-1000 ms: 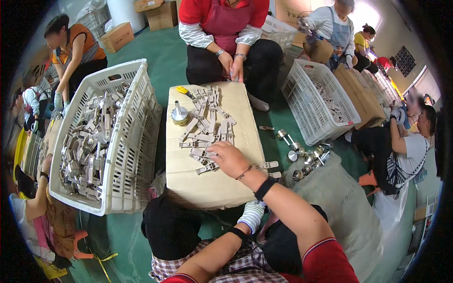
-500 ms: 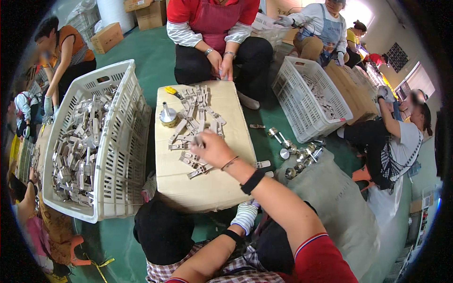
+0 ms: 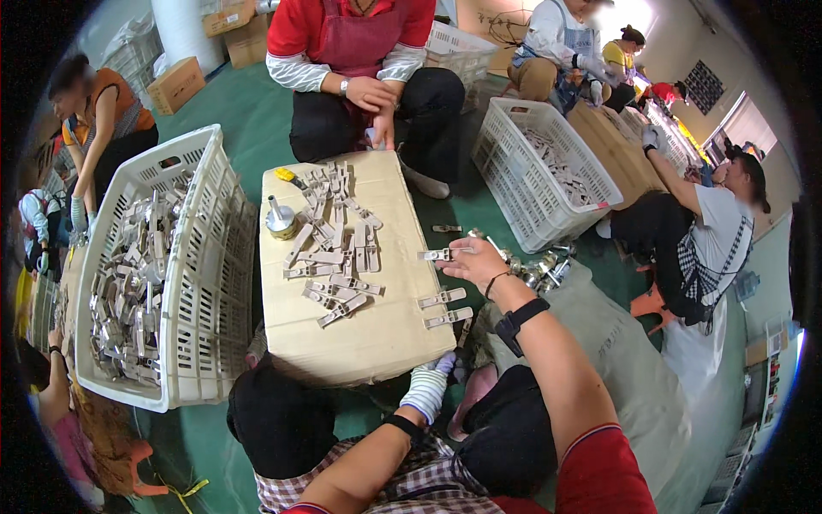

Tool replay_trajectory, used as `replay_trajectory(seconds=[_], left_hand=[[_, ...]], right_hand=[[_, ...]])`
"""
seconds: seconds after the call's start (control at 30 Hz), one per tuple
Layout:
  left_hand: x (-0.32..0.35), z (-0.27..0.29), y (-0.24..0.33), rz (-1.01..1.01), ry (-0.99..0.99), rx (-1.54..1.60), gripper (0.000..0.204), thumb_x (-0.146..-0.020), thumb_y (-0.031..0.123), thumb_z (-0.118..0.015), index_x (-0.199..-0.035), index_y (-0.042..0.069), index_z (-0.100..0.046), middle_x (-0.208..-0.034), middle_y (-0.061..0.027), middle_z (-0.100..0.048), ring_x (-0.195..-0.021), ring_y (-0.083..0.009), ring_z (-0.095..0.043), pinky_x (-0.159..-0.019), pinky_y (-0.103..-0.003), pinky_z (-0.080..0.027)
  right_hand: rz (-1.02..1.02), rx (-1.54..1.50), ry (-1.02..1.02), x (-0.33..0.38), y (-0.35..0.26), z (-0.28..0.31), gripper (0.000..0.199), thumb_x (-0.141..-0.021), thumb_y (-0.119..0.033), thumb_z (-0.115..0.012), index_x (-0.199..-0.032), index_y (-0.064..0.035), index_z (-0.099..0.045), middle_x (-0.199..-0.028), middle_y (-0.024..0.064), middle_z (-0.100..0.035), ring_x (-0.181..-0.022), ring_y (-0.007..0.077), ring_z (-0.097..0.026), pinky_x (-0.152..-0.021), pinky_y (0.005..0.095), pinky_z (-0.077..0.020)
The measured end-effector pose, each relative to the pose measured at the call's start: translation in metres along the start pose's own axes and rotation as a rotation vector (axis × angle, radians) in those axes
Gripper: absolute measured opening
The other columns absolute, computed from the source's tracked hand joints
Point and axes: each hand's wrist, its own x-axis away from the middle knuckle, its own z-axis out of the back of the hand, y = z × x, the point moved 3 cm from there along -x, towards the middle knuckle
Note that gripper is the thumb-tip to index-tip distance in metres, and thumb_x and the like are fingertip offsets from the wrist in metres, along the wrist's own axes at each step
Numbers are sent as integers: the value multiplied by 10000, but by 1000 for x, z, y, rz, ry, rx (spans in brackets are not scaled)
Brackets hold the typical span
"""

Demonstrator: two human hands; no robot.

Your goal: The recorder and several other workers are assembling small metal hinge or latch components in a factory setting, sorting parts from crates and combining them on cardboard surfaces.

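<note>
My right hand (image 3: pixel 473 261) is at the right edge of a cardboard box top (image 3: pixel 377 338), its bare fingers pinching a flat metal clip (image 3: pixel 435 255). Nearer me, two similar clips (image 3: pixel 443 297) stick out over that edge, side by side. A loose heap of metal clips (image 3: pixel 330 257) lies across the middle of the box. My left hand (image 3: pixel 425 390), in a white striped glove, rests against the box's near edge; its fingers are partly hidden. Beyond the heap stands a round silver part with a stem (image 3: pixel 280 219), beside a yellow-handled tool (image 3: pixel 289 177).
A white crate (image 3: pixel 193 343) full of metal clips stands at left, another crate (image 3: pixel 548 201) at right. Shiny round metal parts (image 3: pixel 544 272) lie by a pale sack (image 3: pixel 599 351). A person in a red apron (image 3: pixel 364 43) sits opposite; several others work around.
My right hand has moved from over the heap to the box's right edge, carrying a clip. My left hand stays by the near edge. The view has shifted slightly.
</note>
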Motion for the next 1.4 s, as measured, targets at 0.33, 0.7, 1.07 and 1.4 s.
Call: replay_trajectory(seconds=[0.33,0.7,1.07,1.4], left_hand=[[3,1,3,63,13,-1,364,-870,263,-569,-1149,32,-545,-1094,-53,-597,-970,-167,-525,-879,-280,-385],[7,0,13,90,1,20,391,-857,266,-584,-1160,24,-534,-1117,-60,-590,-990,-174,-524,-894,-278,-375],[12,-4,24,148,-22,54,395,-863,274,-574,-1162,20,-533,-1117,-66,-592,-995,-177,-526,-898,-280,-374],[5,2,8,87,-11,45,364,-874,249,-562,-1161,27,-537,-1104,-56,-593,-982,-166,-519,-891,-279,-376]], right_hand=[[182,460,47,-21,32,-2,129,-738,-72,-669,-829,15,-640,-759,78,-647,-661,132,-602,-621,259,-484],[220,637,83,-27,43,7,143,-713,-127,-694,-809,-27,-662,-752,78,-649,-691,148,-590,-652,283,-462],[216,593,77,-34,52,13,133,-708,-128,-700,-789,-32,-661,-724,70,-643,-661,135,-576,-634,273,-456],[182,597,86,-36,54,10,136,-707,-129,-706,-795,-33,-663,-714,67,-641,-647,138,-581,-611,274,-459]])
